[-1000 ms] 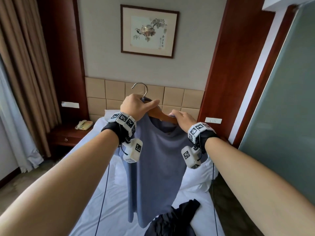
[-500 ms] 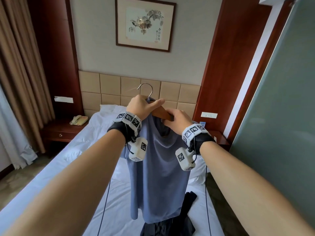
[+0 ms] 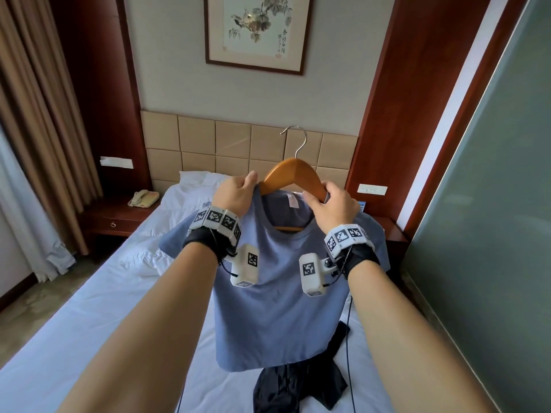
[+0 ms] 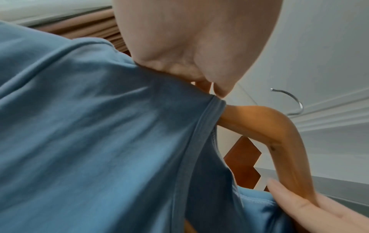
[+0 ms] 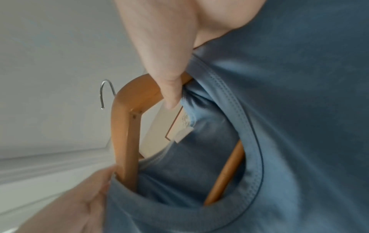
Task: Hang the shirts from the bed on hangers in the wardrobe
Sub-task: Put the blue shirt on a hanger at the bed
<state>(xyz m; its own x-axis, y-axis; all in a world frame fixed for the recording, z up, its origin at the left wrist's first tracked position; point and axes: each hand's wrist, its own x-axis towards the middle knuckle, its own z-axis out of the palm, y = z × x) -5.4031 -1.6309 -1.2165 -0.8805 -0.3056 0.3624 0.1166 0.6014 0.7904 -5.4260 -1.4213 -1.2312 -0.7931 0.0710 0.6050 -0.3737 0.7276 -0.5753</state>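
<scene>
A blue shirt (image 3: 277, 293) hangs on a wooden hanger (image 3: 290, 171) with a metal hook (image 3: 298, 138), held up over the bed and facing me. My left hand (image 3: 241, 189) pinches the shirt's collar edge over the hanger's left arm; the left wrist view shows that thumb (image 4: 217, 85) at the collar (image 4: 199, 134). My right hand (image 3: 325, 198) grips the hanger's right arm at the collar, and its thumb (image 5: 169, 91) presses on the wood (image 5: 123, 126). A black garment (image 3: 298, 389) lies crumpled on the bed under the shirt's hem.
The bed (image 3: 89, 308) has white sheets and a pillow (image 3: 199, 180) by the tiled headboard (image 3: 232, 141). A nightstand with a phone (image 3: 143, 199) stands left beside curtains (image 3: 38, 129). A frosted glass wall (image 3: 492, 204) runs along the right.
The shirt has turned from side-on to facing me. My hands have spread apart along the hanger, the left sliding off the hanger's neck to the collar, so the hanger's top now shows.
</scene>
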